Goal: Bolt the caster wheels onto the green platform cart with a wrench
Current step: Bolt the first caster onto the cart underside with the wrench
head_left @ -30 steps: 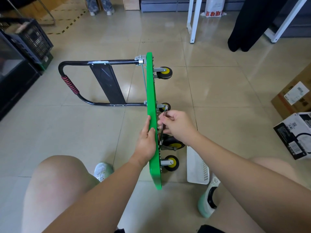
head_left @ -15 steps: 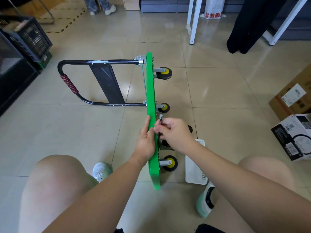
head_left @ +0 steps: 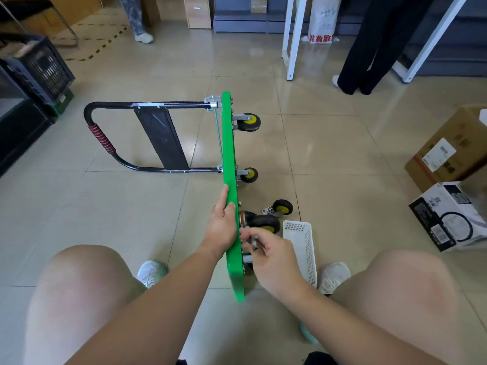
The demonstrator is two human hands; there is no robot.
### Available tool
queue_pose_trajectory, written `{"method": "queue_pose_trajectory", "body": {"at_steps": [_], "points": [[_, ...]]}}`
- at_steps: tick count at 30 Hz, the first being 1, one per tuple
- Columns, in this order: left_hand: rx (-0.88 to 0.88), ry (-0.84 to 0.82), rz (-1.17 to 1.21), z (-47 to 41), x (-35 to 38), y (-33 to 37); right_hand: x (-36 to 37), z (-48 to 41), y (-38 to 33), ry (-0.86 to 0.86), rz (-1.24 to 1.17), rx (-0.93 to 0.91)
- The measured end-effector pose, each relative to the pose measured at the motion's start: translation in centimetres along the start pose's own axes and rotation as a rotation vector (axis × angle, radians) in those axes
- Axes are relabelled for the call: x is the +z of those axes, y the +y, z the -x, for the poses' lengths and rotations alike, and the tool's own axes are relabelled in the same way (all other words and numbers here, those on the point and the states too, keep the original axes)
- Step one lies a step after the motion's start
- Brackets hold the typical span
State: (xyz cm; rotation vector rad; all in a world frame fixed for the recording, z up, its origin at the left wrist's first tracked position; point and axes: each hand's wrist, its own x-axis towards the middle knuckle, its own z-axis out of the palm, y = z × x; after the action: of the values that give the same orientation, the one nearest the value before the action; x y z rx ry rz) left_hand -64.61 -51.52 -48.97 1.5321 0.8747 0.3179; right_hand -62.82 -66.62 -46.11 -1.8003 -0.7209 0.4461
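Observation:
The green platform cart (head_left: 228, 143) stands on its edge on the tiled floor, with its black folding handle (head_left: 110, 143) lying to the left. My left hand (head_left: 222, 225) grips the cart's top edge. My right hand (head_left: 271, 256) is close to the underside near the near end, fingers pinched on a small metal wrench (head_left: 254, 243). Two yellow-hubbed caster wheels (head_left: 249, 122) (head_left: 249, 175) are fixed at the far end. A larger caster (head_left: 263, 223) sits against the underside by my hands. A loose caster (head_left: 280, 208) lies on the floor.
A white slotted tray (head_left: 303, 248) lies on the floor right of the cart. Cardboard boxes (head_left: 450, 154) and a printed box (head_left: 453, 214) sit at the right. A black crate (head_left: 34, 67) is at the left. Two people's legs (head_left: 369, 48) and white table legs stand behind.
My right hand has moved down along the underside toward me with the wrench. The loose caster behind it has come into view. My left hand stays on the cart's edge.

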Motion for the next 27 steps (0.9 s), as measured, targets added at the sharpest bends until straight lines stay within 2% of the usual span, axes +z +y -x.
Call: {"method": "queue_pose_trajectory", "body": {"at_steps": [7, 12, 17, 21, 24, 27], "points": [[0.037, 0.016, -0.024, -0.3, -0.2, -0.5, 0.8, 2.7, 2.7, -0.031, 0.106, -0.207], [0.022, 0.014, -0.024, -0.1, -0.1, -0.2, 0.1, 2.6, 2.7, 0.130, 0.106, -0.228], [0.030, 0.017, -0.029, 0.2, 0.1, 0.0, -1.8, 0.3, 0.4, 0.212, -0.206, 0.064], [0.035, 0.013, -0.041, 0.5, 0.1, 0.4, -3.2, -3.6, -0.9, 0.122, -0.333, 0.172], [0.041, 0.010, -0.061, 0.9, 0.1, 0.8, -3.6, -6.1, -1.8, 0.037, -0.352, 0.214], [0.031, 0.015, -0.063, 0.7, 0.0, 0.6, -3.7, -8.0, -2.2, -0.033, -0.264, 0.202]]}}
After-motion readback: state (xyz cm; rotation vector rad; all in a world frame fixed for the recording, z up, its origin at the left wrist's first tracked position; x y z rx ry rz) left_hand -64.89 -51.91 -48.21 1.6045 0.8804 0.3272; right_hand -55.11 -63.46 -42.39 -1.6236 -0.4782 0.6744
